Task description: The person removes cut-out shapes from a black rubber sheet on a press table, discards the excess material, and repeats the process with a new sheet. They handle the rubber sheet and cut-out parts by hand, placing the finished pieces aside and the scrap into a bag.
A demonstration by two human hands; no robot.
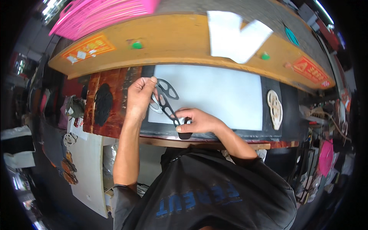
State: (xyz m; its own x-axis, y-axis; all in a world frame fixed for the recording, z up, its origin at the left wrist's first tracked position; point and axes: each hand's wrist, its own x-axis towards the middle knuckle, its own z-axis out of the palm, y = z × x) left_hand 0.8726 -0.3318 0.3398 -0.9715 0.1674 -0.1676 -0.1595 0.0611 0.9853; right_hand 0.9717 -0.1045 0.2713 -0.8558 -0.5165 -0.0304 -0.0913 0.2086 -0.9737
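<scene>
A thin black cut-out piece point(165, 105) with several long openings is stretched between my two hands above a white sheet point(222, 97). My left hand point(141, 94) pinches its upper end between thumb and fingers. Lower down, my right hand point(200, 121) grips the other end, its thumb pressed on a wide black part near the front edge. Beside my left fingers a pale curved piece point(155, 106) shows; whether it joins the black piece I cannot tell. The white sheet lies on a dark mat point(273, 134).
A black flat stack point(103, 104) lies on a reddish board at left. A pale shaped die or pattern point(275, 110) rests right of the sheet. Beyond runs a yellow beam point(172, 42) with white paper point(230, 36), a pink basket point(103, 17) and a teal-handled tool point(291, 36).
</scene>
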